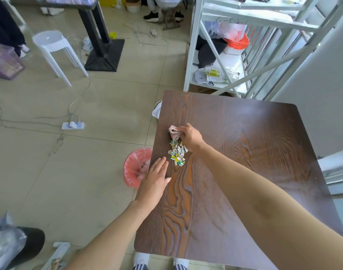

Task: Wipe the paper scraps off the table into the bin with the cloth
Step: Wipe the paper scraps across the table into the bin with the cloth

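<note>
Pink cloth (174,132): one, bunched small, lay on the worktop at the far end of the scrap heap, near the left edge.
Right hand (190,137): one; its fingers were clamped on the cloth, knuckles up, just above the scraps.
Paper scraps (177,152): one tight heap of many small torn bits, too many to count, white with green and yellow print; no writing on them could be read.
Left hand (154,181): one, laid flat and palm down on the worktop at its left edge, fingers straight and together, tips just beside the heap, holding nothing.
Worktop (244,152): one square top of dark brown wood grain with rounded corners.
Bin (136,168): one, on the floor against the left edge of the worktop, lined with a pink-red bag, partly hidden under the edge and the left hand.
Stool (53,47): one white plastic stool, well apart on the tiled floor.
Power strip (73,125): one, white, on the floor with a cable.
Shelf unit (221,61): one white frame behind the worktop; handwriting on its rail looked like "1-5-2-1"; a packet below showed "ok".
</note>
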`<state>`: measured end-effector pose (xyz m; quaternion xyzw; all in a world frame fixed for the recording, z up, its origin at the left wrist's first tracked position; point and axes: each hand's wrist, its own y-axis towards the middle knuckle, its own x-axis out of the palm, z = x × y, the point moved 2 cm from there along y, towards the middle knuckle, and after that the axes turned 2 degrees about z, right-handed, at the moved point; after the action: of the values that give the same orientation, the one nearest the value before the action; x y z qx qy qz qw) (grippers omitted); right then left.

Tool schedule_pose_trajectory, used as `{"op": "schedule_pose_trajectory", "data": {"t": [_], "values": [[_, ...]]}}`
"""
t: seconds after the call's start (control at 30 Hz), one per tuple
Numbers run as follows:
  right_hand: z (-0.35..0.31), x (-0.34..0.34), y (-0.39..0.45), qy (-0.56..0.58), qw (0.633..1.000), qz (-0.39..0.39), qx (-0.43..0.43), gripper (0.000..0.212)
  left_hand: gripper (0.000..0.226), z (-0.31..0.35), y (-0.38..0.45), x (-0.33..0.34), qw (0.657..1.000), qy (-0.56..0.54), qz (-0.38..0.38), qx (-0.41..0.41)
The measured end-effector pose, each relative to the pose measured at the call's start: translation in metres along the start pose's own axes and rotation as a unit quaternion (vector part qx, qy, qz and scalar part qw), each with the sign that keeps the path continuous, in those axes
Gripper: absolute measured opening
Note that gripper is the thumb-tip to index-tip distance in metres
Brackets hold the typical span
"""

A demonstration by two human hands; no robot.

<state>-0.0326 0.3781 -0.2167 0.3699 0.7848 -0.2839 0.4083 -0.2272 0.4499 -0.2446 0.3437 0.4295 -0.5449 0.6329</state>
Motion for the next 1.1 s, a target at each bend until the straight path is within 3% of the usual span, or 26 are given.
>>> {"op": "schedule_pose_trajectory", "data": {"t": [0.07, 0.13, 0.23, 0.37, 0.57, 0.7, 0.83, 1.1], "values": [[0.004, -0.009, -0.006, -0.007, 0.999, 0.019, -0.033, 0.029, 0.058, -0.001, 0.000, 0.001, 1.000, 0.000, -0.004, 0.001], [0.013, -0.023, -0.016, 0.000, 0.997, 0.071, -0.007, 0.026, 0.058, -0.001, 0.000, 0.001, 1.000, -0.001, -0.004, 0.001], [0.031, -0.039, -0.046, -0.006, 0.990, 0.119, 0.081, 0.024, 0.058, 0.000, -0.002, -0.001, 1.000, -0.012, -0.001, 0.000], [0.038, -0.026, -0.101, 0.046, 0.957, 0.116, 0.263, 0.025, 0.058, 0.001, -0.002, -0.006, 1.000, -0.014, -0.005, 0.003], [-0.020, 0.025, -0.122, 0.164, 0.900, 0.153, 0.373, 0.034, 0.057, -0.004, -0.014, -0.011, 1.000, 0.013, 0.003, 0.023], [-0.037, 0.031, -0.098, 0.189, 0.887, 0.148, 0.394, 0.046, 0.056, -0.007, -0.018, -0.011, 0.999, 0.005, 0.004, 0.034], [-0.051, 0.033, -0.080, 0.209, 0.872, 0.187, 0.402, 0.038, 0.055, -0.007, -0.014, -0.012, 0.999, 0.006, -0.003, 0.041], [-0.053, 0.031, -0.038, 0.190, 0.888, 0.164, 0.384, 0.037, 0.058, -0.012, -0.010, -0.009, 0.999, 0.009, -0.016, 0.042]]}}
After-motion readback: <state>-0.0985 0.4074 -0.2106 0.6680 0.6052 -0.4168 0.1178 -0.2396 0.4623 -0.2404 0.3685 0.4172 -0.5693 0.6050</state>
